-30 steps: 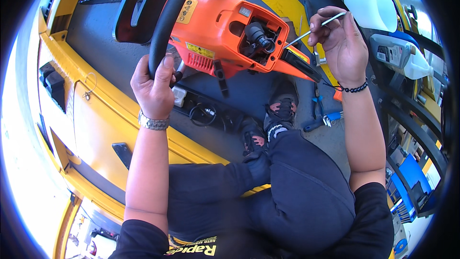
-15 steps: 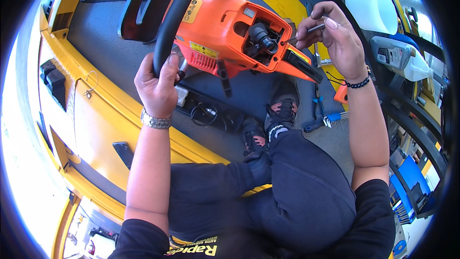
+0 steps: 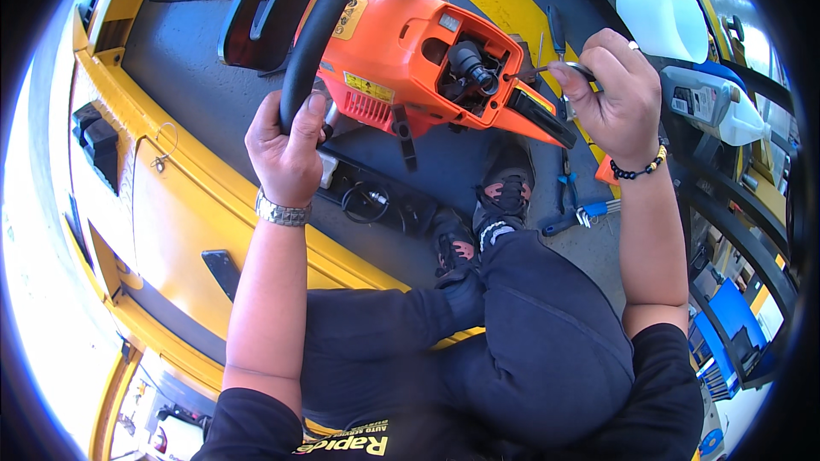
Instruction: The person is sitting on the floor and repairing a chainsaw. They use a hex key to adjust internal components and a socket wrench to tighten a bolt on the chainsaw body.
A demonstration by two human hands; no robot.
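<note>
An orange chainsaw (image 3: 389, 34) hangs tilted in front of me. My left hand (image 3: 288, 143) is closed around its black front handle (image 3: 301, 77). On the saw's rear part an open bay shows a black air intake (image 3: 468, 61) with a metal fitting. Beside this bay, my right hand (image 3: 617, 98) pinches a thin bent metal rod that looks like a hex key (image 3: 547, 68). The rod's far tip reaches the orange housing near the rear handle (image 3: 534, 117); whether it sits in a screw I cannot tell. The black hand guard (image 3: 237, 34) stands at the upper left.
Pliers (image 3: 567, 192) and a blue-holder hex key set (image 3: 585, 213) lie on the grey floor by my shoes. A white jug (image 3: 662, 21) and a bottle (image 3: 696, 94) stand at the right. A yellow metal frame (image 3: 205, 196) runs along the left; a black rack (image 3: 726, 205) stands right.
My right hand has turned over and shifted slightly right and down, with the hex key now pointing left at the housing. The chainsaw and my left hand have moved only slightly.
</note>
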